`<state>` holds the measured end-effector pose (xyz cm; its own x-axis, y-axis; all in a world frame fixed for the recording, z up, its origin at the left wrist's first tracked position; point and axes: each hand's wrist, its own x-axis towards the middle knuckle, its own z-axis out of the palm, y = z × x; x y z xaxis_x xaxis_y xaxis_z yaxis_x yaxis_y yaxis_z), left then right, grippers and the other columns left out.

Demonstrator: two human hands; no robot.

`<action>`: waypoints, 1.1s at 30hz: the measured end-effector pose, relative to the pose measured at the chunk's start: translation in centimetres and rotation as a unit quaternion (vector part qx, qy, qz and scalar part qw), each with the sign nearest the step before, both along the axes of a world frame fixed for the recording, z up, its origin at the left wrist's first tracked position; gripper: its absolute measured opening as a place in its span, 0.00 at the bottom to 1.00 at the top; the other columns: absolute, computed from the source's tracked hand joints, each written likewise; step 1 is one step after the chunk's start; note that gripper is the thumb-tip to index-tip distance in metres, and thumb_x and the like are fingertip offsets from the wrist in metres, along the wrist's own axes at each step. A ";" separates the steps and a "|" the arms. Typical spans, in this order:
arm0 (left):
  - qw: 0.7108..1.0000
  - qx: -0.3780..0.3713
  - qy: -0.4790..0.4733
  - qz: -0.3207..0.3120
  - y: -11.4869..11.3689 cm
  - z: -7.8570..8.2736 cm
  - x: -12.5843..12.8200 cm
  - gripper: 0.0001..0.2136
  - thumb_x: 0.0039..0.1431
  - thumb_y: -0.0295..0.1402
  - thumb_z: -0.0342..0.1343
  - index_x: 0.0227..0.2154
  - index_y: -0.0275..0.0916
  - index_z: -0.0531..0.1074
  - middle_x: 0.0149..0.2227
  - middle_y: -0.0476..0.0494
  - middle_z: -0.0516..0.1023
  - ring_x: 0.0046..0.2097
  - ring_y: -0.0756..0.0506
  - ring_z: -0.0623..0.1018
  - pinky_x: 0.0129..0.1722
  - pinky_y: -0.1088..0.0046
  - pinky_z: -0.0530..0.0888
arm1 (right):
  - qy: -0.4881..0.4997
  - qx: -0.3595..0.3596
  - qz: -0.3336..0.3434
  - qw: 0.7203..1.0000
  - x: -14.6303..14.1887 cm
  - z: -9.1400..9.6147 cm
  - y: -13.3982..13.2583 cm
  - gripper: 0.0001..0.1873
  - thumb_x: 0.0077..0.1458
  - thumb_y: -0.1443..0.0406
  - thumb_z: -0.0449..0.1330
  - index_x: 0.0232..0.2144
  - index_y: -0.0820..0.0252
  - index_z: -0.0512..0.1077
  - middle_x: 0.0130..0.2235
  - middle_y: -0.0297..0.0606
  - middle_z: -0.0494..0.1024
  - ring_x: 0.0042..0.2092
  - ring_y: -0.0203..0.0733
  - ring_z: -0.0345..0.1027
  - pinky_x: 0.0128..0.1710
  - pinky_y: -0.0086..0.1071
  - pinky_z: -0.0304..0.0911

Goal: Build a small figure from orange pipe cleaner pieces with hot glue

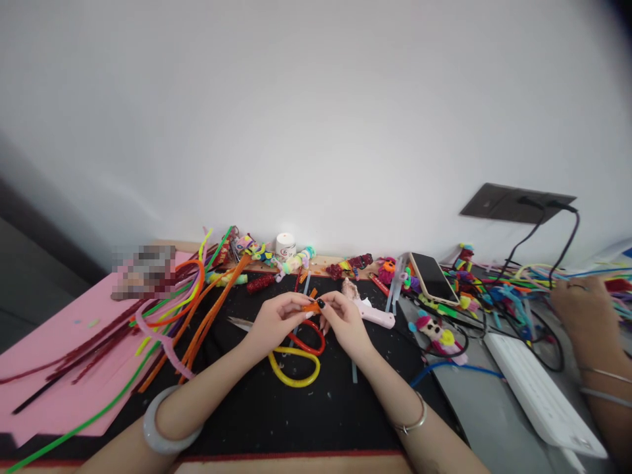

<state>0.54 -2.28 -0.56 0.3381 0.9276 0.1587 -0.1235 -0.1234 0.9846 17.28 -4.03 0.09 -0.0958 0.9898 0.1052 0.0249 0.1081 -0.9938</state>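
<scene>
Between both hands, over the middle of the black mat (pixel 276 428), is a small orange piece (pixel 311 307) that looks like bent pipe cleaner. My left hand (pixel 281 319) pinches it from the left, thumb and fingertips together. From the right, my right hand (pixel 344 321) closes its fingertips on the same piece; fingers hide part of it. Under the hands lie scissors (pixel 301 380) with one yellow and one red handle loop, blades pointing left. Just right of my right hand rests a pale pink glue gun (pixel 378 316).
Long pipe cleaners (pixel 197 322) spread over a pink sheet (pixel 44 368) at left. Fuzzy figures and a white cup (pixel 285 245) line the wall. At right are a phone (pixel 434 278), a figure (pixel 439 336), a white power strip (pixel 538 395), cables and another person's hand (pixel 582 309).
</scene>
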 end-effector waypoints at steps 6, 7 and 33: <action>0.999 0.032 0.008 -0.004 0.0 0.2 0.0 0.07 0.49 0.26 0.59 0.34 0.35 0.72 0.40 0.43 0.76 0.44 0.45 0.77 0.46 0.68 0.75 | 0.018 0.000 0.010 1.000 0.0 -0.2 0.1 0.10 0.53 0.58 0.58 0.32 0.59 0.67 0.23 0.28 0.70 0.19 0.30 0.63 0.19 0.24 0.62; 0.999 0.031 0.011 -0.003 0.0 0.2 0.0 0.08 0.50 0.27 0.59 0.34 0.35 0.72 0.39 0.43 0.76 0.43 0.45 0.78 0.46 0.68 0.75 | 0.017 0.001 0.008 1.000 0.0 -0.2 0.0 0.10 0.53 0.58 0.58 0.32 0.59 0.67 0.23 0.28 0.70 0.20 0.30 0.63 0.19 0.24 0.62; 0.997 0.031 0.072 0.016 -0.2 0.6 -0.3 0.06 0.53 0.30 0.57 0.34 0.34 0.74 0.34 0.43 0.80 0.38 0.44 0.80 0.40 0.68 0.77 | 0.001 0.002 0.000 1.000 0.0 -0.1 -0.1 0.05 0.51 0.65 0.58 0.32 0.61 0.69 0.22 0.28 0.71 0.20 0.31 0.65 0.22 0.25 0.63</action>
<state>0.28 -2.44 0.04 0.3322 0.9282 0.1678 0.0238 -0.1861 0.9822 17.23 -4.15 0.00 -0.0951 0.9894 0.1100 0.0229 0.1127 -0.9934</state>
